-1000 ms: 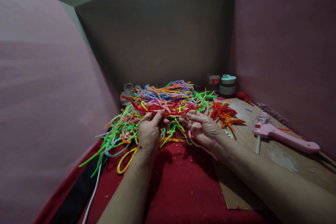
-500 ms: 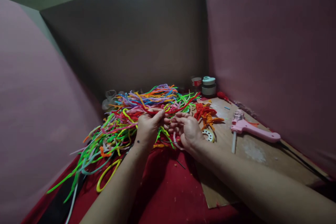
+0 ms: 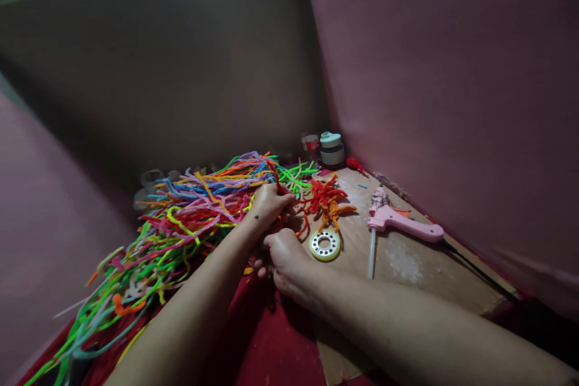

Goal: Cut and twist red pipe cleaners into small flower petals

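My left hand (image 3: 268, 206) is closed on a red pipe cleaner (image 3: 274, 174), whose fuzzy end stands up above the fingers. Just below it and to the right is my right hand (image 3: 287, 258), its fingers curled in over the red cloth. What the right fingers hold, if anything, is hidden. A big tangle of coloured pipe cleaners (image 3: 212, 190) spreads behind and left of both hands. Close on the right lie a red pipe-cleaner bundle (image 3: 324, 193) and an orange one (image 3: 333, 212). Nearer me is a round yellow-rimmed spool with holes (image 3: 324, 245).
A pink glue gun (image 3: 407, 224) with a clear stick rests on the brown board (image 3: 407, 304), its cord running right. Behind stand a jar with a pale lid (image 3: 332, 148) and a red-labelled container (image 3: 310, 143). Red cloth (image 3: 271, 344) covers the table; walls rise around.
The view has swung right. My right hand has dropped below my left and curled its fingers in. The red pipe cleaner, held level before, now points upward from my left hand.
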Motion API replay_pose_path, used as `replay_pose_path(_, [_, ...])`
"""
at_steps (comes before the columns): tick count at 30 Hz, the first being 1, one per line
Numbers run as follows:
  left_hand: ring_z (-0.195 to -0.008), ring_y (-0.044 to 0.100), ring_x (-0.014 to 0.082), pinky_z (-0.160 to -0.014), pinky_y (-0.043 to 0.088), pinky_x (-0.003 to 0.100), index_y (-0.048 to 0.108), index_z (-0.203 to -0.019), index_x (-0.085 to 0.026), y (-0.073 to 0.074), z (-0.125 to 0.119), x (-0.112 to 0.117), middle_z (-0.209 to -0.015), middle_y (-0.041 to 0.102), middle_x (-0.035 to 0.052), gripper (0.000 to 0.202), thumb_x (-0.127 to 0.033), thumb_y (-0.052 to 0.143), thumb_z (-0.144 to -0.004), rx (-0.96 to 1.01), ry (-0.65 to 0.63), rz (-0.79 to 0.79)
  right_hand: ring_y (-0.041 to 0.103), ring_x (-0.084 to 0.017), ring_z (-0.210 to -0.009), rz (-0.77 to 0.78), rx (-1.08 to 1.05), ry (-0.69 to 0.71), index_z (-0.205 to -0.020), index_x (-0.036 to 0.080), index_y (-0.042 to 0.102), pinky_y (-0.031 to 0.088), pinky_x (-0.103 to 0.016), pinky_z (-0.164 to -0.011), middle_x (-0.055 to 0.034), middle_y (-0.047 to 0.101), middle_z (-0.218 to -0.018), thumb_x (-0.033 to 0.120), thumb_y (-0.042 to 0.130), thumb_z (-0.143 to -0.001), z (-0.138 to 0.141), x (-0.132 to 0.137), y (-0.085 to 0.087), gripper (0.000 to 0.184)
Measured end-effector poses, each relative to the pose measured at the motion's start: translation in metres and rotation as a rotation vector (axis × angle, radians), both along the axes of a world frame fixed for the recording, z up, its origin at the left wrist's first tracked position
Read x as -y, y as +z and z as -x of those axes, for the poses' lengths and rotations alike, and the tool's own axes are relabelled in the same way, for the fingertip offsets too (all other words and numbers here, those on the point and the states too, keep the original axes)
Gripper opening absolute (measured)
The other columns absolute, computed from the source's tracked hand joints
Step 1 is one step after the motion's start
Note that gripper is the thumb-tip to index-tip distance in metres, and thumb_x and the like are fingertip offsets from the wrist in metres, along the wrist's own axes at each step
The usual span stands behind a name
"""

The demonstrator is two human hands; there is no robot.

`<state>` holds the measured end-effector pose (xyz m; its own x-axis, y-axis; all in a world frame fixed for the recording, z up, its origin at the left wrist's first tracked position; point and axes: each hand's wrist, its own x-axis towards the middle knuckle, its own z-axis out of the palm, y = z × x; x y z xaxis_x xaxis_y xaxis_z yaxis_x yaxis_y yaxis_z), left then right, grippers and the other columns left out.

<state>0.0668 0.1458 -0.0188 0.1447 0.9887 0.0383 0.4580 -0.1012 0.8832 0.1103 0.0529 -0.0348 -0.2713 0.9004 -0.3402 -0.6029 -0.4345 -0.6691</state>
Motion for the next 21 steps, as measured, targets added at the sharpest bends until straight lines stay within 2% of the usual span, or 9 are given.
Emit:
replay_pose_path(7, [-0.040,0.058,0.0143,-0.034,0.039,0.019,0.056,-0.068,-0.017,0.002,0.000,0.002,-0.047,0.061,-0.0024,0.012,-0.023,0.066,-0.065,0.008,0.014,0.004,0.036,-0.010,-0.025,-0.016,0.011,-0.007,-0.059,0.014,0.048,0.027,-0.018,-0.021,0.0037,0.042,-0.034,0.004,0.041,-0.050,0.002,-0.001,-0.002,0.015])
replay_pose_path(12, [-0.037,0.056,0.0128,-0.029,0.034,0.017,0.055,-0.068,-0.015,0.016,-0.006,0.019,-0.049,0.061,-0.0009,0.014,-0.022,0.067,-0.064,0.105,0.013,-0.004,0.036,-0.010,-0.025,-0.048,-0.014,0.003,-0.056,0.015,0.047,0.024,-0.019,-0.021,0.0038,0.040,-0.033,0.005,0.040,-0.049,0.001,0.002,0.000,0.015])
replay_pose_path(17, [-0.042,0.056,0.0115,-0.033,0.037,0.018,0.056,-0.072,-0.013,0.045,0.000,0.030,-0.057,0.062,0.0017,0.016,-0.025,0.066,-0.067,0.279,0.008,-0.052,0.036,-0.010,-0.026,-0.068,-0.005,0.033,-0.055,0.015,0.048,0.023,-0.019,-0.023,0.0037,0.041,-0.033,0.004,0.039,-0.049,-0.003,0.006,0.003,0.015])
replay_pose_path(21, [-0.043,0.054,0.0084,-0.035,0.037,0.016,0.057,-0.076,-0.012,0.086,0.024,0.018,-0.058,0.060,0.0010,0.013,-0.021,0.064,-0.071,0.393,0.086,-0.139,0.039,-0.008,-0.029,-0.076,0.010,0.065,-0.058,0.015,0.047,0.025,-0.018,-0.025,0.0023,0.049,-0.041,0.004,0.038,-0.050,-0.006,0.008,0.002,0.017])
